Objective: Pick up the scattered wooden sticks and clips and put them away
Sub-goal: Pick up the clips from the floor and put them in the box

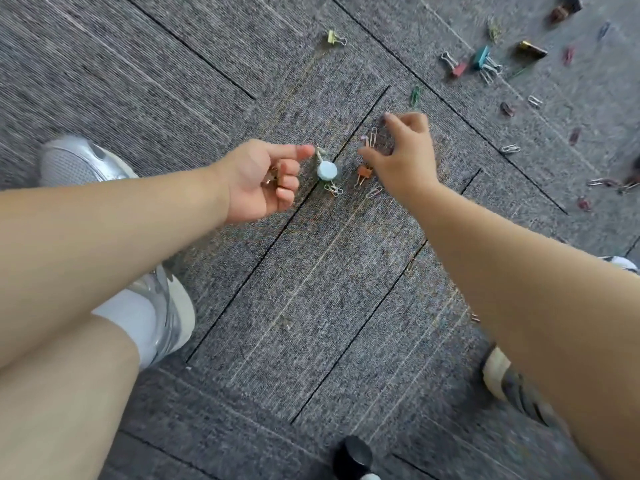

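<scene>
The left hand is curling its fingers round gathered clips, of which only a glint of metal is showing in the palm. Its forefinger is pointing out toward a small pale clip, though whether it is touching is not clear. Just past that fingertip a round light-blue piece is lying, any marking on it too blurred to read. The right hand is hovering just beside it with fingers spread and bent down toward the grey carpet, gripping nothing, and its thumb and forefinger are standing either side of a silver paper clip. An orange binder clip is lying between the two hands, just below the right thumb, and a pair of wire paper clips is lying on the near side of the blue piece. A green paper clip is lying just beyond the right fingertips. Farther beyond, to that hand's right, a red binder clip, a teal binder clip and a gold-and-black binder clip are sitting close together among smaller blurred clips. A yellow binder clip is lying alone well beyond the left hand. Dark carpet seams are running diagonally under both hands, and a broad stretch of carpet is opening on the near side between the forearms. A silver sneaker is standing beside the left forearm.
</scene>
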Demonstrator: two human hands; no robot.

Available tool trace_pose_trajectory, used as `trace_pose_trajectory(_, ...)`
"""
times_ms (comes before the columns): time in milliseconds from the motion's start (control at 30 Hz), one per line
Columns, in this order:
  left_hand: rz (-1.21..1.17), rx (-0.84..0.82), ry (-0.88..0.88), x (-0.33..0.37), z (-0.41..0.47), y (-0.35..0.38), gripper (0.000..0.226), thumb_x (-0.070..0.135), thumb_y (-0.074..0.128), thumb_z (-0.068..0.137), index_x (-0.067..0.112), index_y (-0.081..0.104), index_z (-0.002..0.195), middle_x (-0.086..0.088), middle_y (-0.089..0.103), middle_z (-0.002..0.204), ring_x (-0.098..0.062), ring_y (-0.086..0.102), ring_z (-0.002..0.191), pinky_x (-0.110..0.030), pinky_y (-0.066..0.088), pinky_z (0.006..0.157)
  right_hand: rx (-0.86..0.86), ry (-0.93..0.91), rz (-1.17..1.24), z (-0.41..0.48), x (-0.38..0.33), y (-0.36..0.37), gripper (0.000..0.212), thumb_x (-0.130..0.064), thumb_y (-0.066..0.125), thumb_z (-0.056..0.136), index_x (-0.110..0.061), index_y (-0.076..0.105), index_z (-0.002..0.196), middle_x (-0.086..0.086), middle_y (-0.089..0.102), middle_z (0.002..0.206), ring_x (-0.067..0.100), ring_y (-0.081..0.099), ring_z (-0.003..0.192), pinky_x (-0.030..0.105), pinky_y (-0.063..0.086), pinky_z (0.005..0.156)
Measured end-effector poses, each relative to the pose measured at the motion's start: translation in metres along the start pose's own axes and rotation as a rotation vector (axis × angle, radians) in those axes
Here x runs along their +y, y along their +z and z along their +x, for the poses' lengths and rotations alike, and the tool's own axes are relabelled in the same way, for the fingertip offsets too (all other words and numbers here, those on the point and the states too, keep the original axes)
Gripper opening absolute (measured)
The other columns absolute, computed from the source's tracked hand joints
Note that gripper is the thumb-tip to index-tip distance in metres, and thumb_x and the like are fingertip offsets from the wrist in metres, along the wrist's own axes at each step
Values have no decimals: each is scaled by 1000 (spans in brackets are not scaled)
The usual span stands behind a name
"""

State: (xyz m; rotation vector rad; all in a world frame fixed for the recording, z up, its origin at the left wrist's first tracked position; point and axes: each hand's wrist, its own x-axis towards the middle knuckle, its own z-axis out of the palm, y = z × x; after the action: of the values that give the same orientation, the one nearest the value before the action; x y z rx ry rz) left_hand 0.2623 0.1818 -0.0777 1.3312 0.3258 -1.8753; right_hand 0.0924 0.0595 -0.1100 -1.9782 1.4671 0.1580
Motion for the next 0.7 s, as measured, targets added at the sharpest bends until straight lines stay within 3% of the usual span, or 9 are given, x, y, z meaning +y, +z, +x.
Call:
trace_pose_trajectory(100,-28,90,-2,-3,5,1,27,29,33,103,15,50,119,9,32,47,-6,30,41,-17,24,45,19,-190,-311,-20,4,13,52,-38,43,98,-18,33,145,2,30,150,26,29,131,38,30,109)
trace_pose_trajectory(167,-23,123,4,-5,6,2,29,24,36,102,13,52,124,9,38,50,-5,34,42,-16,29,44,28,-248,-355,-37,9,23,49,-34,31,103,-13,32,147,4,26,154,29,27,133,39,24,112)
trace_pose_trajectory(267,43,160,3,-6,5,5,24,17,45,98,11,64,111,4,54,65,-6,47,51,-16,43,46,52,-292,-334,-57,22,37,45,-28,40,101,-6,42,141,9,36,150,32,37,125,40,33,106)
trace_pose_trajectory(333,57,166,-10,-8,5,7,21,15,48,95,10,68,100,3,57,68,-7,51,54,-17,47,47,76,-339,-294,-67,29,43,34,-9,56,93,1,57,126,17,54,133,37,49,109,44,46,91)
trace_pose_trajectory(433,55,160,-40,-11,6,9,22,16,46,94,11,68,91,1,59,67,-8,54,57,-18,51,50,144,-260,-88,-74,30,42,18,9,60,84,4,68,99,17,62,98,34,56,86,33,46,71)
trace_pose_trajectory(600,68,110,-109,-13,6,11,31,23,42,98,5,67,96,-9,69,81,-21,68,74,-31,60,69,135,10,46,-68,11,34,15,-7,50,95,-5,61,105,5,52,101,15,44,84,18,27,68)
trace_pose_trajectory(700,110,67,-166,-12,6,11,31,24,41,98,6,66,100,-14,69,94,-26,69,82,-38,60,71,175,-42,210,-75,-20,24,12,-9,54,94,-6,63,101,2,53,96,10,53,84,14,35,68)
